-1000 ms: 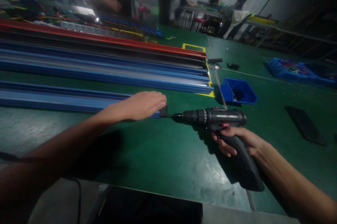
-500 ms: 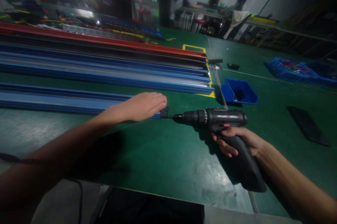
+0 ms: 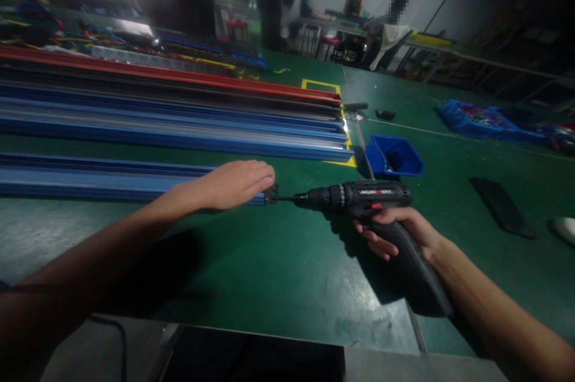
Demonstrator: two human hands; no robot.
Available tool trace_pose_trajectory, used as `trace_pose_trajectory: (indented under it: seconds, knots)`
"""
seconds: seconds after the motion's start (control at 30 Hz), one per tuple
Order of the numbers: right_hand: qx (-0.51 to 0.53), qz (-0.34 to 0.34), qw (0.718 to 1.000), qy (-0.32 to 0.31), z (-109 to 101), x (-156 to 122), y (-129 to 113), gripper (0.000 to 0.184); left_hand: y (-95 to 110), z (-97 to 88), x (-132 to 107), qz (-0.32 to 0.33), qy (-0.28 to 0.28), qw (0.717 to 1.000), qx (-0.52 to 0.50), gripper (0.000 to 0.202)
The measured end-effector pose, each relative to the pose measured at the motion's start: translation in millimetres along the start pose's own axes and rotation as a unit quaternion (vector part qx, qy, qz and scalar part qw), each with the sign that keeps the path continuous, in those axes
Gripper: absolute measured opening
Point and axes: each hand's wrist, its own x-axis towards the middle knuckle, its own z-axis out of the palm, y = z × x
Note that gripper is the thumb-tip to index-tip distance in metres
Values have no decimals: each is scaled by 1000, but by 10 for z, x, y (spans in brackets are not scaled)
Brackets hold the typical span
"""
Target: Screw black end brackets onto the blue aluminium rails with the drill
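Note:
A long blue metal profile [image 3: 112, 181] lies on the green table [image 3: 251, 268]. My left hand [image 3: 236, 183] is wrapped over its right end, closed on it. At that end sits a small black end piece [image 3: 271, 194], partly behind my fingers. My right hand [image 3: 399, 232] grips the handle of a black cordless drill [image 3: 377, 193]. The drill points left, and its thin bit reaches the black end piece; whether it sits in a screw is too small to tell.
Behind lie several blue, black and red profiles [image 3: 179, 130] in parallel. A blue bin [image 3: 395, 155] with black parts stands right of them. Further right are a dark flat object [image 3: 503, 207] and blue trays [image 3: 485, 121]. People are at other tables in the background.
The view has shifted slightly, so most things appear further left. A little more of the bit shows between the drill and the end piece. Both hands keep their grip.

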Motion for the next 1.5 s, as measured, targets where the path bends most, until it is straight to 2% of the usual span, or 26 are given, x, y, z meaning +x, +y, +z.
trace_pose_trajectory:
  seconds: [0.07, 0.17, 0.33, 0.57, 0.67, 0.9, 1.13, 1.23, 1.33, 1.5]
  knots:
    - [4, -26, 1000, 17, 25, -11, -46, 27, -3, -6, -1, -3, -3, 1000, -6, 44]
    - [14, -105, 993, 52, 75, -30, -127, 25, 0, -15, 1, -14, -10, 1000, -17, 44]
    - [63, -261, 959, 94, 163, -122, -270, 26, 10, -26, 2, -31, -18, 999, -38, 44]
    - [153, -350, 920, 92, 149, -271, -370, 30, 1, -42, 8, -38, -24, 997, -61, 44]
    - [146, -354, 918, 105, 98, -305, -419, 29, -15, -42, 12, -40, -27, 997, -67, 44]
    - [27, -347, 916, 199, -34, -387, -589, 25, -35, -9, 2, -43, -28, 996, -69, 45]
    - [-38, -285, 905, 314, -222, -666, -788, 14, -20, 3, 12, -52, -22, 995, -82, 47]
    - [-85, -267, 891, 358, -300, -851, -838, 9, -21, 8, 16, -56, -23, 995, -82, 47]
    - [-150, -251, 861, 417, -328, -1000, -848, 8, -29, 17, 16, -56, -26, 995, -79, 47]
    - [-203, -225, 842, 448, -318, -1014, -824, 14, -63, 36, 1, -52, -23, 995, -82, 46]
